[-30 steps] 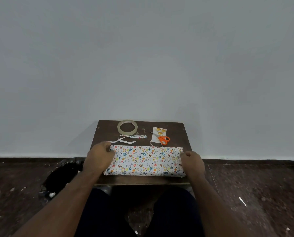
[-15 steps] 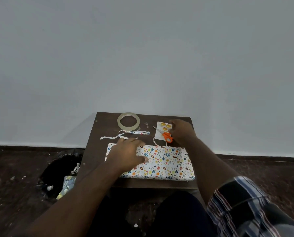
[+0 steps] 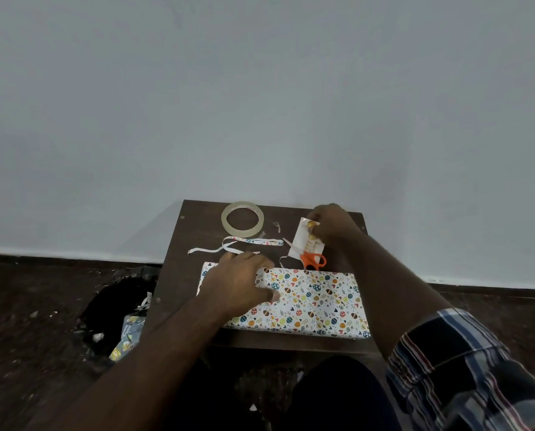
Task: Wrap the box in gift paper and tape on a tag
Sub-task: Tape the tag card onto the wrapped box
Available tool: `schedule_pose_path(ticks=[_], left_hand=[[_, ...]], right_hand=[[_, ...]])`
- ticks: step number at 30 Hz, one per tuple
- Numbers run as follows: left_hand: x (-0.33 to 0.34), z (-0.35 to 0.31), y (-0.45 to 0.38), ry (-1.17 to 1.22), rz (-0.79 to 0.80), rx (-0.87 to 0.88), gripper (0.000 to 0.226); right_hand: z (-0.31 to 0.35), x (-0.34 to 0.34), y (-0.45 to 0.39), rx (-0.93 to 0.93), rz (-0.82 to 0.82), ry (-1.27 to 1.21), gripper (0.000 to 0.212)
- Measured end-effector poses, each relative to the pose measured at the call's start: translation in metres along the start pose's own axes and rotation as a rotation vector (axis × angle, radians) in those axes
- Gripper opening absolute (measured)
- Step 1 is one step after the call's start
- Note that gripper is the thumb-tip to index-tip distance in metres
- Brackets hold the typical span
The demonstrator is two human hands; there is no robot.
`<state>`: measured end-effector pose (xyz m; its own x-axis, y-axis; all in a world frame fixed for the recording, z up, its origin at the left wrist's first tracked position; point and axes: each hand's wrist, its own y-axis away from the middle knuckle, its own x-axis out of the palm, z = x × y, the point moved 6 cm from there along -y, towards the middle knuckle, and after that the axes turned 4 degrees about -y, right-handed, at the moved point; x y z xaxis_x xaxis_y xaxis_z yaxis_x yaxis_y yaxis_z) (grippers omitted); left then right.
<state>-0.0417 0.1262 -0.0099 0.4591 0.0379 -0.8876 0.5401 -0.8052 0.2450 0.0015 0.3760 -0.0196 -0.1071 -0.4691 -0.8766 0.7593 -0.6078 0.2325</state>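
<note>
Wrapped box (image 3: 306, 303) lying lower centre on worktop (image 3: 194, 225); my left hand (image 3: 238, 283) is resting flat on it. Right hand (image 3: 329, 223) is pinching the tag (image 3: 306, 244) by its upper edge: light, flimsy card, probably bends easily.

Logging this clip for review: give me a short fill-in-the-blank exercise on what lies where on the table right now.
1. The left hand rests on the wrapped ____.
2. The right hand touches the ____ at the table's far side.
3. The scissors have ____ handles.
4. The tape roll lies ____ of the tag.

Missing words: box; tag; orange; left
</note>
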Motion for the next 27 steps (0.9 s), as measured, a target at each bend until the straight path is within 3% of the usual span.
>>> schedule_pose_path(ticks=[6,9,12,15,18,22,27], left_hand=[[0.0,0.0,0.006,0.001,-0.049,0.008,0.062],[0.001,0.0,0.01,0.015,-0.078,0.022,0.063],[0.0,0.004,0.015,0.178,-0.131,0.019,0.064],[-0.008,0.006,0.025,0.422,-0.193,0.002,0.066],[-0.007,0.008,0.034,0.375,-0.154,0.008,0.064],[0.0,0.015,0.037,0.228,-0.142,0.016,0.049],[0.009,0.014,0.037,0.056,-0.092,0.046,0.053]], right_hand=[[-0.007,-0.056,0.025,0.036,-0.187,-0.317,0.019],[-0.019,-0.077,0.056,0.083,-0.314,-0.555,0.033],[-0.017,-0.06,0.101,0.118,-0.222,-0.917,0.051],[-0.008,-0.015,0.144,0.151,-0.04,-1.048,0.049],[-0.004,0.017,0.168,0.178,-0.009,-1.029,0.044],[-0.001,0.03,0.177,0.141,-0.099,-0.749,0.037],[0.005,0.03,0.181,0.097,-0.138,-0.541,0.036]])
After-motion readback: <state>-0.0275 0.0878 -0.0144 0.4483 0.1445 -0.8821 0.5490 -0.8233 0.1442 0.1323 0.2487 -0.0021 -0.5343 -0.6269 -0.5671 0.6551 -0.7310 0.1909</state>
